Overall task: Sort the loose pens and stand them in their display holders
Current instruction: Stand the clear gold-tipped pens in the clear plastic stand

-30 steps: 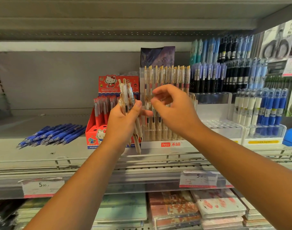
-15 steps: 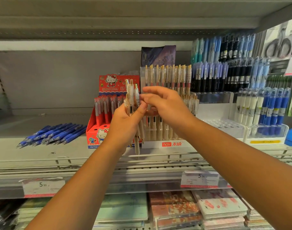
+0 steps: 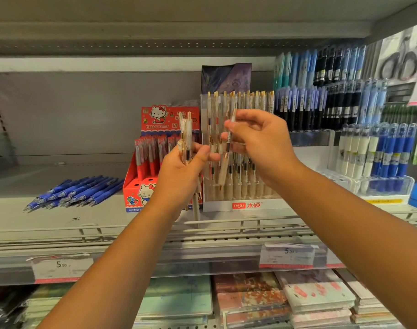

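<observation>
My left hand (image 3: 179, 174) grips a small bunch of clear pens with gold clips (image 3: 186, 136), held upright in front of the red display box. My right hand (image 3: 262, 141) pinches a single clear gold-clip pen (image 3: 227, 150), tilted a little, just in front of the clear display holder (image 3: 240, 203). That holder stands full of rows of the same pens (image 3: 240, 100). A pile of loose blue pens (image 3: 74, 191) lies flat on the shelf to the left.
A red cartoon-cat box (image 3: 153, 160) of red pens stands left of the clear holder. Racks of blue, black and white pens (image 3: 373, 150) fill the right side. A wire rail (image 3: 250, 224) runs along the shelf front, with price tags and stacked notebooks (image 3: 316, 295) below.
My right hand went to the bunch in my left hand, took one pen out and drew it to the right, toward the clear holder. My left hand stayed nearly still.
</observation>
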Action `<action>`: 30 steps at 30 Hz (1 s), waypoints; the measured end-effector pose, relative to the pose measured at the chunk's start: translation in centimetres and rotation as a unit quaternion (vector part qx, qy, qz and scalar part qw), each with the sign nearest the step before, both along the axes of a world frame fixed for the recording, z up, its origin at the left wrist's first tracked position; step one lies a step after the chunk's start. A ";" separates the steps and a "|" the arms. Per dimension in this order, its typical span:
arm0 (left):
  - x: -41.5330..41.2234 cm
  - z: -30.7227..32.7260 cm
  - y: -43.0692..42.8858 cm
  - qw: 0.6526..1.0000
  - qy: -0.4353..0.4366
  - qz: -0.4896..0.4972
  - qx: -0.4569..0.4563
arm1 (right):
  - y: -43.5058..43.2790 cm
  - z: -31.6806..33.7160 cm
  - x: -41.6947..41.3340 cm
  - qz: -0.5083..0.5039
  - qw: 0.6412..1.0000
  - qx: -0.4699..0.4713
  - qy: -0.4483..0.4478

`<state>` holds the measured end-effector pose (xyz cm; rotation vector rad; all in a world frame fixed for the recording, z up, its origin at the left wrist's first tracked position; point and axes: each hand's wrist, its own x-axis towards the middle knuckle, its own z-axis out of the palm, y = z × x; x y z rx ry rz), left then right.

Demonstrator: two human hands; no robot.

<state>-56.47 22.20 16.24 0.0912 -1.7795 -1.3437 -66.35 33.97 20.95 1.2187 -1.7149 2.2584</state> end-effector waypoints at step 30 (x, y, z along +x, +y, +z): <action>-0.1 0.1 -0.4 0.995 0.012 -0.019 0.099 | 1.7 -3.4 -4.9 -0.205 0.948 0.174 0.170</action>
